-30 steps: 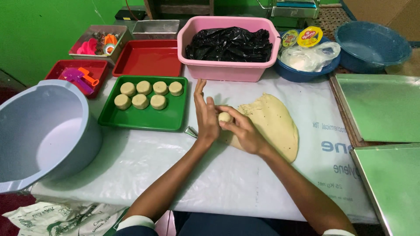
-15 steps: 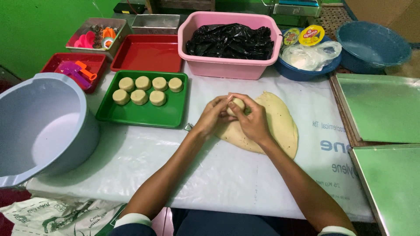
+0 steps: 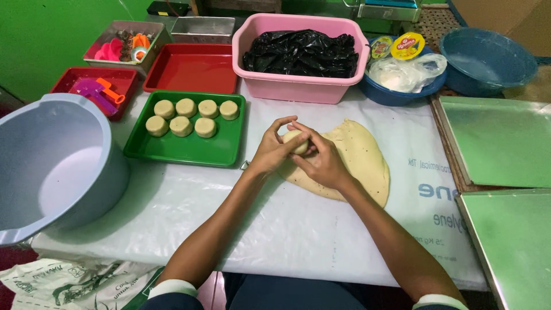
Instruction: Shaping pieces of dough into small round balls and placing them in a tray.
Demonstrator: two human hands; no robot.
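Both hands meet over the near-left edge of a big flat slab of pale dough [image 3: 359,158] on the white plastic sheet. My left hand [image 3: 272,152] and my right hand [image 3: 321,162] cup a small ball of dough [image 3: 295,140] between their fingers. To the left, a green tray [image 3: 172,146] carries several round, flat-topped dough pieces [image 3: 186,116] in two rows.
A large grey basin [image 3: 57,166] stands at the left edge. Behind are red trays [image 3: 192,69], a pink tub lined with black plastic [image 3: 301,54], a blue bowl of bags and lids [image 3: 402,74] and a blue basin [image 3: 488,57]. Metal baking sheets [image 3: 502,140] lie at the right.
The left hand, upright and flat against the ball a second ago, has curled around it. Both hands now enclose the dough ball more tightly, slightly higher over the slab.
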